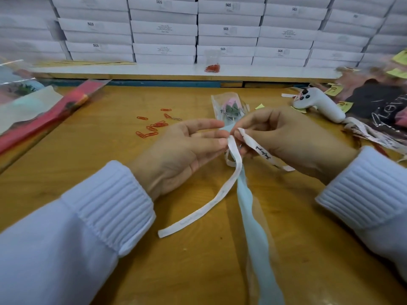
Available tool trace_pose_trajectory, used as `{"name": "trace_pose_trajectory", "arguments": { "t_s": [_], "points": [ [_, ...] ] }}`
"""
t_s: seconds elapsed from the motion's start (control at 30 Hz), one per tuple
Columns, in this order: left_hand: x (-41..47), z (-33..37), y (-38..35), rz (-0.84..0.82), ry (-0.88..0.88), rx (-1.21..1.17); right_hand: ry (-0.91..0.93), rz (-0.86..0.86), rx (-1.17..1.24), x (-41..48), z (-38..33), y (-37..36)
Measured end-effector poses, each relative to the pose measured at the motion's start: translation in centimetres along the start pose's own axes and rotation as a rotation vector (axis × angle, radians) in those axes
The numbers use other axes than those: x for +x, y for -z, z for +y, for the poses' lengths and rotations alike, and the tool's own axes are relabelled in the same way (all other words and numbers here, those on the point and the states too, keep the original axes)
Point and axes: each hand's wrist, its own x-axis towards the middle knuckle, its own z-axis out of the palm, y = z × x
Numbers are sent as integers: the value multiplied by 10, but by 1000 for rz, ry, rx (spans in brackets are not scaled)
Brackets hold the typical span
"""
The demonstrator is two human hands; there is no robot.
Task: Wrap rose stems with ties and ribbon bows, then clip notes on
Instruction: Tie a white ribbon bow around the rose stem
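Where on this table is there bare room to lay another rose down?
Bare wood lies between the red packet on the left and the left hand, nearer than the paper clips. More lies between the blue wrap and the right sleeve. The far right, round the white controller, is crowded.

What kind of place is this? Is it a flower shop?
Probably a small gift-packing workshop rather than a shop. White boxes are stacked high behind the wooden worktable, red paper clips lie loose on it, and a wrapped rose is getting a printed ribbon.
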Motion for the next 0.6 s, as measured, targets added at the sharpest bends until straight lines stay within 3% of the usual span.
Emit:
{"name": "trace_pose_trajectory", "arguments": {
  "t_s": [0.23,0.43,0.6],
  "points": [
    [3,-6,-1,58,-78,197,36,128,-44,0,-4,-5],
    [2,-7,-5,-153,-7,211,124,-12,-143,-5,-9,-7],
    [5,-10,-4,-24,-39,231,181,55,-264,-5,-14,-7]
  ]
}}
